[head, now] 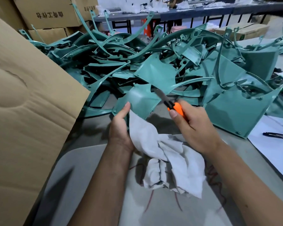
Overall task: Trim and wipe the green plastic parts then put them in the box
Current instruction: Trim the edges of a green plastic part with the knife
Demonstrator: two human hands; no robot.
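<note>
The left hand [121, 126] grips a green plastic part [140, 101] and a white rag [167, 159] together, holding the part above the table [91, 176] in front of the heap of green parts [137, 59]. The part's long axis runs from near-left up to far-right. The right hand [194, 124] is closed around an orange-handled knife [168, 101], its blade pointing up-left onto the part's right edge. A cardboard box flap [28, 103] stands left.

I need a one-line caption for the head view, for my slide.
Left hand holds green plastic part and white cloth; right hand trims it with orange-handled knife.
</note>
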